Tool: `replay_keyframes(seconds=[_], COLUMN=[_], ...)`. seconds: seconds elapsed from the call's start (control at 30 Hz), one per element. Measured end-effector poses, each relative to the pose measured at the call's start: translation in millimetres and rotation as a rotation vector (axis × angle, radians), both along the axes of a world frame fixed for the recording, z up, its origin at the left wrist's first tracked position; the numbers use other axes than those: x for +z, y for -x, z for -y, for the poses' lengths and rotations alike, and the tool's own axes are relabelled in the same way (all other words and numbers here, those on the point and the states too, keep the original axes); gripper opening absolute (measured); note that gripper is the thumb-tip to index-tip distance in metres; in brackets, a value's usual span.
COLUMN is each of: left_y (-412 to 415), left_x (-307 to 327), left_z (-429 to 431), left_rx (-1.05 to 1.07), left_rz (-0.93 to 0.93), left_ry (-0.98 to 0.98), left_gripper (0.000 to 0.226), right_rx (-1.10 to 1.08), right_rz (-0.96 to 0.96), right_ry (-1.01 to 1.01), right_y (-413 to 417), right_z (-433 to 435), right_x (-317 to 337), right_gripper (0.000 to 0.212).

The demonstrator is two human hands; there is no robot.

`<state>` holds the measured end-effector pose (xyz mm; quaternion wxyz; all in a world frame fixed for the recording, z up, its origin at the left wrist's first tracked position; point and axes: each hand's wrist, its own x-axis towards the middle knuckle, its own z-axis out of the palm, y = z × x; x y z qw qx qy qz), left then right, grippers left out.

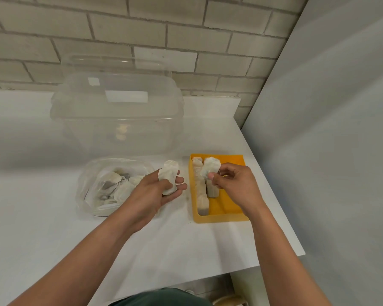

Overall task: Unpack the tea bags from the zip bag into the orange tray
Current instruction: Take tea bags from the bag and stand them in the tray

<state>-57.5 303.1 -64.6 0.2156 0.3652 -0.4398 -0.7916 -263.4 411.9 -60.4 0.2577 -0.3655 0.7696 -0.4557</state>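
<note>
Both hands hold tea bags between the zip bag and the orange tray on a white table.

The left hand (161, 191) lies palm up between the two, its fingers curled round a small bundle of tea bags (169, 176) that stands up out of the palm. The right hand (232, 184) is above the orange tray (234, 164), pinching a single tea bag (210, 167) between thumb and fingertips; a thin string seems to run by the fingers, though it is too faint to be sure. A row of tea bags (200, 186) already stands along the tray's left wall, with a few more beside it. The zip bag (111, 184) lies open to the left, with more tea bags heaped inside. Behind it stands a clear plastic tub (117, 111) against the brick wall (142, 36).
</note>
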Motion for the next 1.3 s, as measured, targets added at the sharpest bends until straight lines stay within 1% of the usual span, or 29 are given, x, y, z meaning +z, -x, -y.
replay_keyframes(seconds=[0.13,0.2,0.3,0.4,0.5,0.63,0.8,0.87,0.97,1.03,1.17,1.2,1.23,1.3], left_y=[-2,-2,-3,-2,-3,-4,-5,-5,-4,-3,-2,-2,-1,0], left_x=[-1,0,1,1,1,0,-4,-4,-5,-6,-4,-3,-2,1], left_z=[-1,-2,-2,-1,0,1,4,5,5,4,3,3,3,2], left_rx=[0.0,0.01,0.032,0.042,0.031,0.046,0.053,0.043,0.033,0.036,0.042,0.044,0.045,0.039], left_rz=[0.007,-0.001,-0.001,0.044,0.072,0.05,0.026,0.024,0.031,0.031,0.007,0.001,-0.003,-0.005], left_ry=[0.055,0.075,0.108,0.159,0.197,0.167,0.089,0.08,0.107,0.125,0.118,0.115,0.116,0.124], left_gripper=[0.026,0.024,0.022,0.022,0.02,0.018,0.018,0.019,0.019,0.019,0.021,0.022,0.024,0.025], right_rx=[-0.102,-0.121,-0.102,-0.045,0.0,0.015,0.014,0.005,0.0,0.0,-0.004,-0.01,-0.017,-0.021], right_rz=[-0.067,-0.055,-0.036,0.001,-0.015,-0.117,-0.241,-0.258,-0.293,-0.296,-0.298,-0.324,-0.357,-0.389], right_ry=[-0.103,-0.175,-0.273,-0.378,-0.453,-0.512,-0.578,-0.586,-0.602,-0.612,-0.604,-0.561,-0.495,-0.319], right_y=[26,35,38,35,36,37,36,34,31,32,34,34,33,25], right_z=[-8,-10,-11,-9,-6,-2,-1,0,3,4,0,-1,-1,0], right_x=[-23,-36,-47,-49,-53,-61,-60,-61,-63,-64,-53,-46,-39,-19], right_gripper=[0.008,0.012,0.015,0.016,0.017,0.021,0.043,0.044,0.038,0.039,0.063,0.062,0.057,0.04])
